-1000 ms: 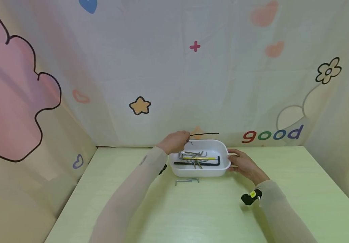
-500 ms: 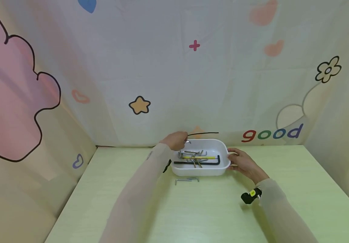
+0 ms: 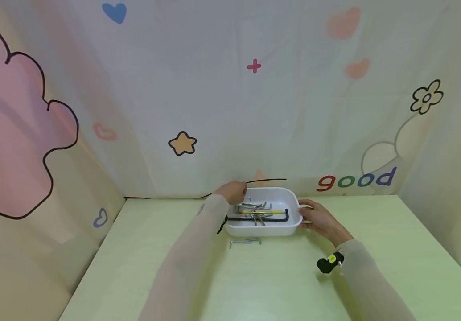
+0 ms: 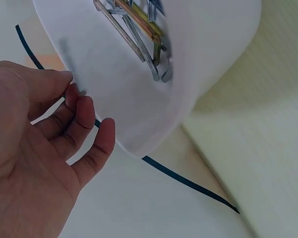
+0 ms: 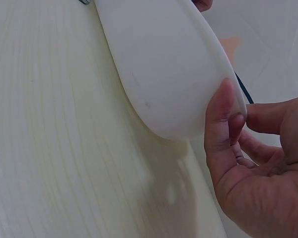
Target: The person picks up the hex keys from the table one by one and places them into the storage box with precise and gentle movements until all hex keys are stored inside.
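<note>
A white plastic tray [image 3: 268, 230] stands at the back of the table, holding several silver hex keys, a large black hex key [image 3: 262, 219] and a yellow rod-like piece [image 3: 268, 212]. Over its back left corner, my left hand [image 3: 233, 192] pinches a small silver hex key [image 4: 82, 92] between thumb and fingertips; most of that key is hidden or blurred. At the opposite end, my right hand [image 3: 318, 218] grips the tray's right rim, thumb on one side and fingers on the other, as the right wrist view [image 5: 258, 163] shows.
Two small silver hex keys [image 3: 245, 242] lie on the pale green table [image 3: 270, 276] just in front of the tray. A printed cloth wall [image 3: 214, 98] rises close behind it. A black line or cord [image 4: 188, 183] runs along the back.
My left hand has come slightly lower and closer to the tray with the hex key, its forearm shifting right. My right hand keeps its grip on the rim. The head view has shifted slightly.
</note>
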A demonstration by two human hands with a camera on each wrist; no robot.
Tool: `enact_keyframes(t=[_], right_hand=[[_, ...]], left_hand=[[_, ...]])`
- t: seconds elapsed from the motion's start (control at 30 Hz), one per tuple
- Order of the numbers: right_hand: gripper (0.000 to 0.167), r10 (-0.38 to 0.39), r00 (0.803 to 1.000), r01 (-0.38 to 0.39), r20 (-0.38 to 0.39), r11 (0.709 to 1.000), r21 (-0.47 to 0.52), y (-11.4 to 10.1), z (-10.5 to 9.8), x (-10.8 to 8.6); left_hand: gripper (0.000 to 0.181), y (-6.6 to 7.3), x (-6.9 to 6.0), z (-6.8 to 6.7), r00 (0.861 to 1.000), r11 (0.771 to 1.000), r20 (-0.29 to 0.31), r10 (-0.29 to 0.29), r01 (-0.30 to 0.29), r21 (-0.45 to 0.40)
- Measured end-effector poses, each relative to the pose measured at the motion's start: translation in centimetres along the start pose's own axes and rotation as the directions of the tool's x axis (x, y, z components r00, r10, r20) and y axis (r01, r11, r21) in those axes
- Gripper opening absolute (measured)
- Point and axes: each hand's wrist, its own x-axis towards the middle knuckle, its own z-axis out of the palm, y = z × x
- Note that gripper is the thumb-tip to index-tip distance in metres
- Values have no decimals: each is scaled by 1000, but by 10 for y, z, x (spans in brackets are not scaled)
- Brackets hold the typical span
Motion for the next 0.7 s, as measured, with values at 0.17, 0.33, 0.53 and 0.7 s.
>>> enact_keyframes(t=[0.17, 0.33, 0.53, 0.7], right_hand=[[49, -9, 1000, 9, -4, 1000, 1, 0, 2, 0], [49, -7, 1000, 7, -3, 1000, 8, 0, 3, 1], [50, 2, 1000, -2, -13, 1000, 14, -1, 1, 1], [50, -6, 1000, 6, -16, 1000, 5, -1, 2, 2]], left_hand=[[17, -1, 1, 1, 1000, 1000, -10, 6, -6, -26], [19, -3, 2, 3, 1000, 1000, -10, 6, -6, -17], [24, -3, -1, 0, 999, 999, -27, 40, -40, 2], [26, -2, -7, -1, 995, 997, -62, 77, -76, 19]])
